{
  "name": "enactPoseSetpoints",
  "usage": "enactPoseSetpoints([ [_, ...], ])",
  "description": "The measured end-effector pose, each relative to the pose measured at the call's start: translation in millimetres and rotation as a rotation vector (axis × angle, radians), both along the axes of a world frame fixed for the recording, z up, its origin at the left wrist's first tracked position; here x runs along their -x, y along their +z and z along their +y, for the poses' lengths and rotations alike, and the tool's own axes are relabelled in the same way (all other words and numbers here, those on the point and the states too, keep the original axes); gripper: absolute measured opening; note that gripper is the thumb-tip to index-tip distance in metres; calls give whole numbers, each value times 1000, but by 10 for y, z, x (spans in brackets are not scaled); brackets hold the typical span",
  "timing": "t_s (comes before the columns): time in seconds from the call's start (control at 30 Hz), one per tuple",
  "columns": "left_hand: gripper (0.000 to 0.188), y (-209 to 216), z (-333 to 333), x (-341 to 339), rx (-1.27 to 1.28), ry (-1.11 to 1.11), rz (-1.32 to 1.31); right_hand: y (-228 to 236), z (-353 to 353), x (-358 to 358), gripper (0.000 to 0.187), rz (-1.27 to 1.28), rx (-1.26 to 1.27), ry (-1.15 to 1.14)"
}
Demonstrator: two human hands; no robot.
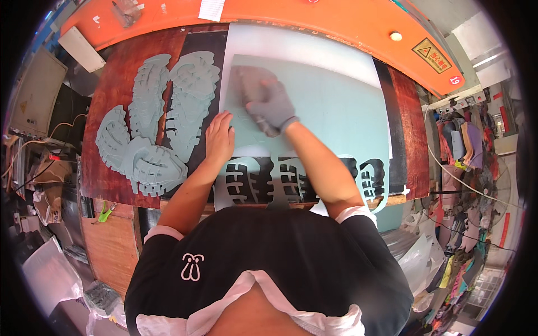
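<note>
A pale green sheet [336, 112] lies on a white board [302, 42] in front of me. My right hand [274, 109], in a grey glove, is over its left part, smeared by motion. It grips a blurred brownish, rounded, elongated thing [246, 84] whose kind I cannot make out. Bare, with its fingers stretched out, my left hand [220, 137] rests at the sheet's left edge. Close to my body, a strip of sheet with sole-shaped cut-outs [280, 179] crosses the table's front edge. Several stacks of pale green sole-shaped pieces [190, 101] lie to the left.
An orange machine beam [336, 28] spans the far side, with a warning label on its right part. The reddish-brown table [112, 78] shows at both sides. Coloured material hangs on a rack [462, 145] at right. Plastic bags [53, 274] lie at lower left.
</note>
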State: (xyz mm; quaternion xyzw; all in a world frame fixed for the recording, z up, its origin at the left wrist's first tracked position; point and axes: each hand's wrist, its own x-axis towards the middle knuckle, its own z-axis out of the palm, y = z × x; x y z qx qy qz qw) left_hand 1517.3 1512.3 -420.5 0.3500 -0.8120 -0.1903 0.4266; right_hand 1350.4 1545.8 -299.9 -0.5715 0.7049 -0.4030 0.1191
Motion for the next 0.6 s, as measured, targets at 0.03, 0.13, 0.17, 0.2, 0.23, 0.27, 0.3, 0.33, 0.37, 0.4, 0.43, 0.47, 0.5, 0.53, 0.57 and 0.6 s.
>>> enactPoseSetpoints([
  [0.03,39,6,2,-7,29,1,12,27,55,108,76,-114,18,18],
  [0.13,37,22,29,-23,12,12,7,96,288,407,76,-207,44,-47],
  [0.17,37,24,36,-27,8,11,11,108,368,480,75,-48,49,-92],
  [0.2,36,28,32,-25,8,3,13,110,422,531,74,109,54,-139],
  [0.23,35,30,36,-24,7,8,14,100,473,561,75,159,-2,-176],
  [0.27,35,32,21,-18,17,8,17,84,499,584,76,211,-51,-215],
  [0.3,34,31,20,-15,29,13,28,62,524,592,77,261,-105,-252],
  [0.33,33,28,10,-12,19,12,24,34,532,593,76,362,-152,-276],
  [0.37,33,27,5,-11,37,6,32,4,536,583,76,461,-198,-299],
  [0.4,32,25,0,-11,51,3,36,-19,533,579,75,545,-262,-306],
  [0.43,32,25,-8,-12,55,-1,35,-35,522,578,75,538,-250,-315],
  [0.47,32,26,-8,-14,53,0,23,-48,518,574,75,516,-257,-314],
  [0.5,32,28,-16,-12,46,2,16,-52,502,583,74,502,-241,-313],
  [0.53,32,28,-16,-10,45,1,17,-60,499,583,75,518,-252,-315],
  [0.57,32,31,-23,-3,33,4,12,-58,490,592,75,535,-247,-318],
  [0.6,32,34,-25,-1,25,5,10,-61,485,599,76,550,-258,-325],
])
